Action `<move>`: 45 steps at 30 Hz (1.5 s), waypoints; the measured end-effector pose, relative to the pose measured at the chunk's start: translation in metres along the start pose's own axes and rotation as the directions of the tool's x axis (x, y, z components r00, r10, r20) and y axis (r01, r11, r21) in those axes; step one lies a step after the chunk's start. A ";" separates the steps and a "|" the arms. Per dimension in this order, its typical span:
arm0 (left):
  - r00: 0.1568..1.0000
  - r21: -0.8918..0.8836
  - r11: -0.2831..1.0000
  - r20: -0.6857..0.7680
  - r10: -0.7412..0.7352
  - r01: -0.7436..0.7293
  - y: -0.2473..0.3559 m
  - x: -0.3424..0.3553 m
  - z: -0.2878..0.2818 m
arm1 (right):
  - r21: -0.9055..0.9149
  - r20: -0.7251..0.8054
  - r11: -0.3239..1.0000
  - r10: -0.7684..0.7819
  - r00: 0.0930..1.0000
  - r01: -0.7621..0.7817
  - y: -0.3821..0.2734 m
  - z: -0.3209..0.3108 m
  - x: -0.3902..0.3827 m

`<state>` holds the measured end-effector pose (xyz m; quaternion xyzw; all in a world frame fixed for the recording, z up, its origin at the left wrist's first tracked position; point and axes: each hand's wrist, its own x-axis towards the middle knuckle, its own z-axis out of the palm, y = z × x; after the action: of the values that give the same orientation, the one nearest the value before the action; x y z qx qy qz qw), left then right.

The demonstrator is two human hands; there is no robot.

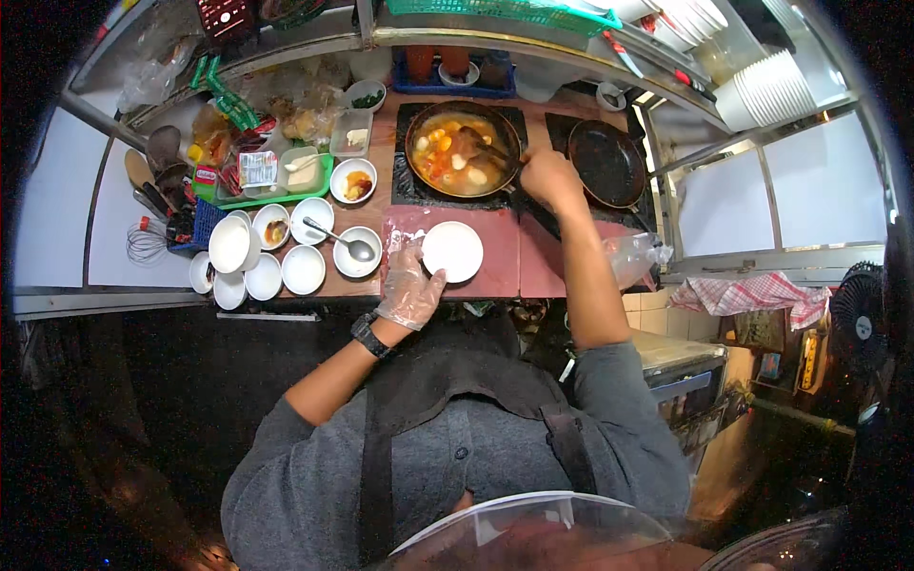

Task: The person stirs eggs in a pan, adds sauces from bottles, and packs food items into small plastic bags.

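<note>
My left hand (411,290), in a clear plastic glove, is closed on the left edge of a round white bowl (452,252), its thumb at the near rim. The bowl is over the reddish counter mat. My right hand (550,179) is bare and closed round the handle of a dark spatula (487,149). The spatula's blade dips into a black frying pan (411,169) on the stove. Reddish broth with pale and orange pieces (455,152) fills the pan.
A second black pan (606,164) sits on the right burner. Several small white bowls (303,270) crowd the left counter, a metal spoon (357,249) across one. Behind them is a green tray (319,187) of ingredients. A clear plastic bag (628,259) lies right. A shelf (514,40) crosses above.
</note>
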<state>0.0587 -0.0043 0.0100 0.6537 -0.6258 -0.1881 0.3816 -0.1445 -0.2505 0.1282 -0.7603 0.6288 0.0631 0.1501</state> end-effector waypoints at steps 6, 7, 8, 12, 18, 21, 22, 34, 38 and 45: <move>0.982 -0.089 0.982 0.105 -0.154 0.164 0.011 -0.012 -0.023 | -0.070 -0.100 0.986 -0.160 0.982 0.153 -0.029 -0.009 -0.026; 0.977 -0.052 0.981 0.114 -0.178 0.185 0.015 -0.013 -0.027 | -0.084 -0.157 0.981 -0.187 0.970 0.175 -0.024 0.001 -0.024; 0.978 -0.052 0.981 0.101 -0.181 0.187 0.012 -0.014 -0.027 | -0.089 -0.161 0.978 -0.199 0.967 0.187 -0.030 -0.006 -0.025; 0.993 -0.016 0.995 0.070 -0.094 0.095 0.004 -0.024 -0.027 | -0.320 -0.378 0.886 -0.445 0.812 0.336 -0.055 -0.014 -0.033; 0.971 -0.078 0.975 0.138 -0.197 0.209 0.007 -0.035 -0.036 | -0.508 -0.336 0.753 -0.620 0.709 0.418 -0.044 -0.015 -0.024; 0.867 -0.090 0.933 0.408 -0.285 0.349 -0.002 -0.043 -0.033 | -0.515 -0.316 0.705 -0.686 0.656 0.488 -0.048 -0.017 -0.032; 0.805 -0.006 0.971 0.561 -0.194 0.238 -0.010 -0.047 -0.023 | -0.512 -0.275 0.659 -0.733 0.622 0.551 -0.051 -0.015 -0.036; 0.603 0.095 0.993 0.790 -0.115 0.066 -0.098 -0.074 0.137 | -0.285 -0.148 0.940 -0.238 0.960 0.190 0.013 -0.009 -0.029; 0.775 -0.011 0.993 0.626 -0.086 0.119 -0.128 -0.085 0.182 | -0.138 -0.135 0.986 -0.109 0.985 0.091 0.008 -0.018 0.010; 0.871 -0.051 0.990 0.483 -0.089 0.129 -0.146 -0.084 0.210 | -0.081 -0.241 0.980 -0.197 0.950 0.183 -0.007 -0.015 0.029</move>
<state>-0.0069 0.0105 -0.2501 0.6049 -0.6546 -0.3908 0.2299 -0.1333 -0.2812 0.1349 -0.8232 0.5644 -0.0289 0.0536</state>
